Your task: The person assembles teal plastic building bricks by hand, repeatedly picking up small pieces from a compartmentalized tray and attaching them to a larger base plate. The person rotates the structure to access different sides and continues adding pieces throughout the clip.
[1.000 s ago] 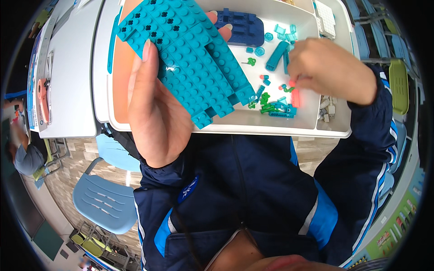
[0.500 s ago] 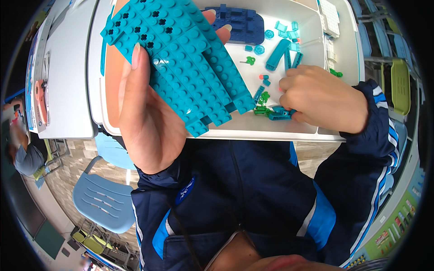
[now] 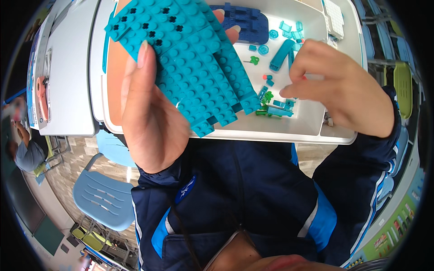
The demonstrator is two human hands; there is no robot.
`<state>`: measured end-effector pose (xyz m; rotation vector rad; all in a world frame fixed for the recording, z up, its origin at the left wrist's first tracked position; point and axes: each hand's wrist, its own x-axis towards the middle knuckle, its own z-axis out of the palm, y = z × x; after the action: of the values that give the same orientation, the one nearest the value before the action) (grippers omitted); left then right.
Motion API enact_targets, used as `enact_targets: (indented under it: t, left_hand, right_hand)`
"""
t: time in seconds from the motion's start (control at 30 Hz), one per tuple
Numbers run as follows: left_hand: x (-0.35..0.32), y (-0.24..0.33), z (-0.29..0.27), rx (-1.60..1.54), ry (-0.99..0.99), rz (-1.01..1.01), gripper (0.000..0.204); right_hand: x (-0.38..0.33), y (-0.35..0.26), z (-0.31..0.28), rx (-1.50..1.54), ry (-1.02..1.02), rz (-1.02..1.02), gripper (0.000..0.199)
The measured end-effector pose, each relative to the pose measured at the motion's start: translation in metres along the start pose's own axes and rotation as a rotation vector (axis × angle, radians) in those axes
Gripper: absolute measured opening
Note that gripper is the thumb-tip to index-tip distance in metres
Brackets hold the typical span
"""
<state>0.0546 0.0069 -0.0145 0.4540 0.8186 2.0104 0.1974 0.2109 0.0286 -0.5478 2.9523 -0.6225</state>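
My left hand (image 3: 151,122) is closed around a large teal building-brick assembly (image 3: 194,67), thumb on its studded top and fingertips showing at the far edge. The assembly is tilted above the left part of a white sorting tray (image 3: 244,132). Over the right side of that compartment hovers my right hand (image 3: 339,86), thumb and index finger apart with nothing visible between them. Below and beside it lie a long teal brick (image 3: 281,55), small teal pieces (image 3: 284,105) and green plant pieces (image 3: 267,97). Some loose pieces are hidden under the right hand.
At the compartment's far side lies a dark blue plate piece (image 3: 246,25), with translucent blue pieces (image 3: 289,29) to its right. White bricks (image 3: 333,20) sit in the right-hand compartment. A white table (image 3: 68,90) stands at the left, and a blue chair (image 3: 104,194) is behind it.
My right hand has lifted off the small pieces near the tray's front wall and moved right and up, its fingers parting. The left hand and teal assembly have shifted slightly right in view.
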Motion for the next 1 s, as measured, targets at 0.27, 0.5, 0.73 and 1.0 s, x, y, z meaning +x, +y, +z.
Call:
enact_targets:
  t: [0.27,0.5,0.73,1.0]
  left_hand:
    - [-0.002,0.002,0.004,0.222,0.049,-0.049,0.054]
    - [-0.011,0.007,0.007,-0.024,0.012,-0.087,0.051]
    - [-0.01,0.001,0.005,0.03,-0.039,-0.043,0.048]
    - [-0.011,0.001,0.003,0.078,-0.062,-0.034,0.046]
  right_hand:
    - [0.021,-0.005,-0.031,0.678,0.266,0.274,0.02]
    - [0.046,-0.01,-0.022,0.744,0.507,0.233,0.028]
    - [0.06,-0.018,-0.021,0.537,0.519,0.109,0.025]
    - [0.069,-0.019,-0.012,0.535,0.638,0.034,0.019]
